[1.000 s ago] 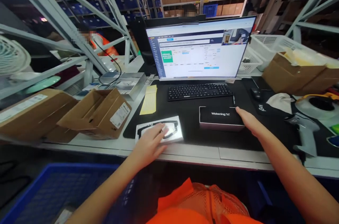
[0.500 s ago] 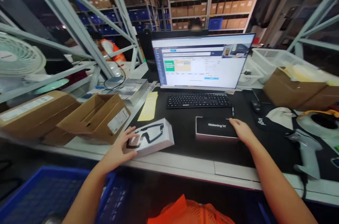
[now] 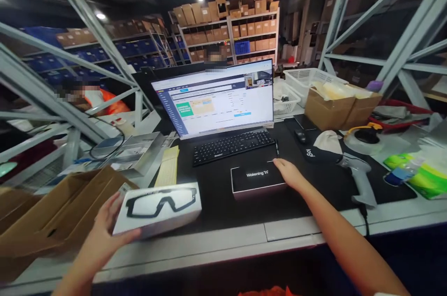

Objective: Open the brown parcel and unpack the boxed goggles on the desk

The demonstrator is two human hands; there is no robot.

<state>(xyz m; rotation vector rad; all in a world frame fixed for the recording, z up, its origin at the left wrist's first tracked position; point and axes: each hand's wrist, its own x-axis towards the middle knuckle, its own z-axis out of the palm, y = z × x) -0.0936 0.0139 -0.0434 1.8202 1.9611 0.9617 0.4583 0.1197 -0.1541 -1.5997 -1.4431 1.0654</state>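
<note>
My left hand (image 3: 106,228) grips the left end of a white box (image 3: 159,209) printed with black-framed glasses, thumb along the near side and fingers at the far side. The box is slightly tilted, its top face towards me, over the desk's front left edge. To the right, a black box (image 3: 256,177) marked "Wakening" lies on the dark desk mat. My right hand (image 3: 289,175) is closed around its right end; the fingertips are mostly hidden behind it.
A monitor (image 3: 216,98) and keyboard (image 3: 233,147) stand behind the boxes. Yellow paper slips (image 3: 168,165) and an open carton (image 3: 66,207) are on the left. A barcode scanner (image 3: 359,179), mouse (image 3: 299,135), tape roll (image 3: 363,136) and a filled carton (image 3: 328,107) are on the right.
The view has turned to the right. My left hand has closed more firmly on the white glasses box, which appears raised and nearer to me. My right hand stays on the black box.
</note>
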